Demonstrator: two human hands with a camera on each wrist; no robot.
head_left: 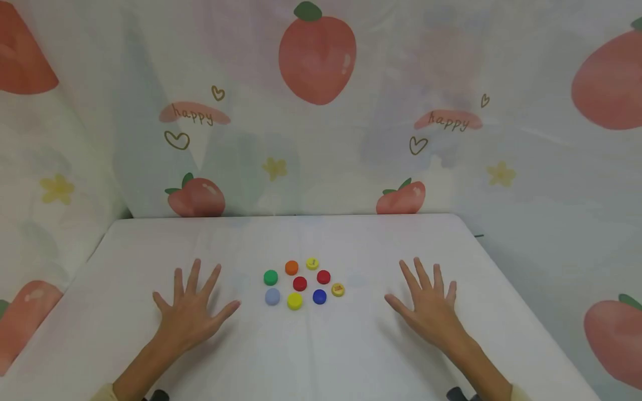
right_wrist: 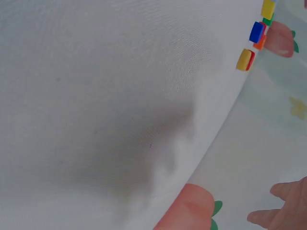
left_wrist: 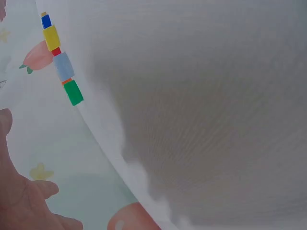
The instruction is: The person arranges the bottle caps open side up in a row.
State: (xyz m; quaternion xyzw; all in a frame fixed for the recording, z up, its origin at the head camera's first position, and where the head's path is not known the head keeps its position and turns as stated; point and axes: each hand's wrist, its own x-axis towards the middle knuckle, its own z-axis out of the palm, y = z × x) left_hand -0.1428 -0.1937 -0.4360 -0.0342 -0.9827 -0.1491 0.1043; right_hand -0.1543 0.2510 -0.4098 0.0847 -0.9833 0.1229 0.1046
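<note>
Nine small round discs lie on the white worktop (head_left: 311, 356), in a loose cluster between the two hands, each resting flat and apart from its neighbours. Whether any of them is hollow underneath cannot be told, as only tops and sides show. At the far side are an orange disc (head_left: 291, 268) and a pale yellow disc (head_left: 312, 263) with a dark mark on top. A green disc (head_left: 271, 277) lies at the left, with a light blue disc (head_left: 272, 297) just nearer the person. Two red ones, the first red disc (head_left: 300, 283) and the second red disc (head_left: 323, 277), sit in the middle. A bright yellow disc (head_left: 295, 301) and a dark blue disc (head_left: 319, 297) lie along the near side, and a gold disc (head_left: 338, 289) with a printed top is at the right.

The left hand (head_left: 188, 318) hovers over the worktop, fingers spread wide apart, its thumb toward the green and light blue discs. The right hand (head_left: 432, 313) hovers opposite, fingers likewise apart, nearest the gold disc. Both hold nothing, and their shadows fall on the worktop. Behind hangs a pale cloth (head_left: 321, 145) printed with peaches, yellow flowers, hearts and "happy".
</note>
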